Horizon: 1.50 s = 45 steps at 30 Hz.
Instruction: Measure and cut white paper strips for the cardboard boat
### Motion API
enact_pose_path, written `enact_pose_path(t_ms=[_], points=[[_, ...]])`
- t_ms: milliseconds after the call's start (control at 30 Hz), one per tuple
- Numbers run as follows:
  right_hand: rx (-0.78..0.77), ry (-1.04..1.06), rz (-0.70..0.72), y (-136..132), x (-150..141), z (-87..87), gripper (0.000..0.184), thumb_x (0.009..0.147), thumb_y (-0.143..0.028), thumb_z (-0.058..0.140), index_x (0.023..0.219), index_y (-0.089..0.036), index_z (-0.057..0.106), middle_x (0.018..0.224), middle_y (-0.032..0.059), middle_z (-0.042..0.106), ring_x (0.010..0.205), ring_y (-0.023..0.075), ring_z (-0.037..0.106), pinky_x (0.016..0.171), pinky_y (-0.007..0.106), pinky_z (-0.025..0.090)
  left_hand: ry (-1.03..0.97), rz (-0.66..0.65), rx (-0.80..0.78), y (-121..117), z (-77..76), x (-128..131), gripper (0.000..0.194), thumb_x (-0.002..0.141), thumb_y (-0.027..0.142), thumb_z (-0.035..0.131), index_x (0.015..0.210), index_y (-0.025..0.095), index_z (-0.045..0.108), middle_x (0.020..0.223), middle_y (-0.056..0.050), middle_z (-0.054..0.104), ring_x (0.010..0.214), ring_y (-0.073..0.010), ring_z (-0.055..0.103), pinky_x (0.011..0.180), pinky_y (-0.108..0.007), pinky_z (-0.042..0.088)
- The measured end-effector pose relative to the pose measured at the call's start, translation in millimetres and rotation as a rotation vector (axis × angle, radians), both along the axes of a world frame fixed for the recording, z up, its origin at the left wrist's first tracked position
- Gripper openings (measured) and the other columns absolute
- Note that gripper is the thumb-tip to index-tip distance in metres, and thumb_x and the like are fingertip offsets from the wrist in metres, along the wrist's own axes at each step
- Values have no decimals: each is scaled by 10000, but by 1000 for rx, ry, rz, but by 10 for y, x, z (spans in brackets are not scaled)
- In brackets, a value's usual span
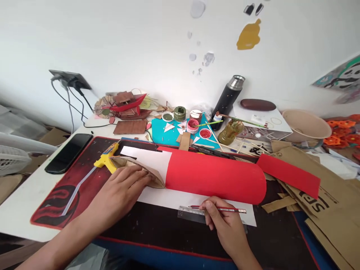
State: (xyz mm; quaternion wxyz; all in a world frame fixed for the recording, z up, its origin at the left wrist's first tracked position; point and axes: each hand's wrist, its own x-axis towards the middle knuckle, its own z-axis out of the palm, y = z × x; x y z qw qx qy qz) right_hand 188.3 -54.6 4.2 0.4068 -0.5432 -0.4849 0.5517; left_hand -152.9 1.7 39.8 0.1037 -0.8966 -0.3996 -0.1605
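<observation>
My left hand (122,187) presses its fingers on a bent piece of brown cardboard (154,176), at the left end of a red curved sheet (213,174). Between the fingers of my right hand (222,223) is a red-and-dark striped pencil (236,210), lying nearly level with its tip to the left. A clear ruler (191,214) lies under that hand, partly hidden by it. White paper (159,197) extends beneath the red sheet and the ruler. Just beyond my left hand, a yellow glue gun (106,159) lies with a long glue stick (78,189) in its back.
A black phone (69,153) is on the left. Behind the red sheet are paint pots (180,113), a blue-green sheet (160,131), a jar with brushes (230,132) and a black flask (227,97). Cardboard pieces (334,213) and a red strip (289,174) lie right.
</observation>
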Motion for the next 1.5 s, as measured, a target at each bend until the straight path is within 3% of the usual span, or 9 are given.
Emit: enact_pose_path(t_ms=[267, 467, 600, 733, 900, 1033, 1167, 1300, 1500], points=[[-64, -16, -68, -2, -51, 187, 526, 1015, -686, 665, 816, -211, 776, 584, 5, 592, 524, 178, 517, 571, 317, 422, 116, 5, 60, -64, 5, -1, 310, 1033, 86, 527, 1210, 179, 764, 1214, -96, 814, 1160, -307, 693, 1012, -462, 509], [-69, 1, -85, 11, -43, 172, 520, 1008, -687, 673, 829, -207, 758, 582, -2, 586, 513, 171, 507, 546, 306, 421, 59, 33, 24, -45, -31, -102, 325, 1034, 102, 537, 1246, 194, 765, 1211, -105, 811, 1169, -308, 695, 1007, -456, 510], [-67, 6, -90, 8, -38, 161, 545, 996, -711, 684, 835, -197, 762, 586, -5, 589, 517, 155, 505, 546, 289, 419, 71, 25, 30, 64, 34, -168, 305, 1079, 150, 497, 1169, 207, 783, 1144, -91, 821, 1150, -299, 704, 997, -444, 499], [-53, 32, -78, 18, -2, 124, 535, 1012, -692, 679, 843, -192, 763, 591, -7, 586, 510, 140, 507, 530, 273, 420, 69, 59, 72, 214, 230, -308, 219, 1081, 192, 569, 1147, 241, 772, 1140, -57, 826, 1103, -289, 706, 973, -443, 491], [-22, 14, -29, 35, 56, 71, 519, 1039, -666, 657, 862, -191, 767, 584, 0, 595, 492, 139, 517, 480, 258, 399, 144, 150, 132, 412, 462, -459, 204, 1081, 165, 576, 1190, 202, 745, 1181, -54, 816, 1114, -286, 684, 940, -439, 490], [-17, 15, -46, 21, 48, 59, 506, 1043, -649, 664, 859, -189, 768, 589, -1, 599, 491, 135, 523, 478, 252, 402, 150, 162, 51, 576, 455, -479, 238, 1099, 181, 537, 1222, 196, 741, 1225, -65, 802, 1171, -297, 671, 981, -465, 496], [16, 20, -86, 8, 29, 22, 497, 1041, -632, 680, 841, -186, 769, 582, -5, 599, 487, 128, 525, 500, 252, 427, 114, 125, 58, 695, 373, -453, 244, 1079, 209, 545, 1178, 275, 757, 1143, -66, 808, 1102, -317, 695, 920, -497, 515], [17, 27, -88, 13, 27, -6, 477, 1049, -611, 683, 868, -182, 791, 587, -5, 603, 489, 126, 529, 503, 251, 430, 34, 94, 135, 639, 374, -407, 201, 1046, 188, 607, 1147, 302, 739, 1094, -46, 818, 1055, -315, 724, 867, -497, 532], [25, 62, -70, 30, 16, 34, 476, 1051, -605, 684, 860, -184, 796, 578, -12, 591, 481, 120, 520, 498, 248, 420, 12, -32, 184, 303, 387, -323, 253, 1024, 135, 650, 1232, 271, 699, 1103, -19, 824, 1015, -284, 733, 862, -466, 555]])
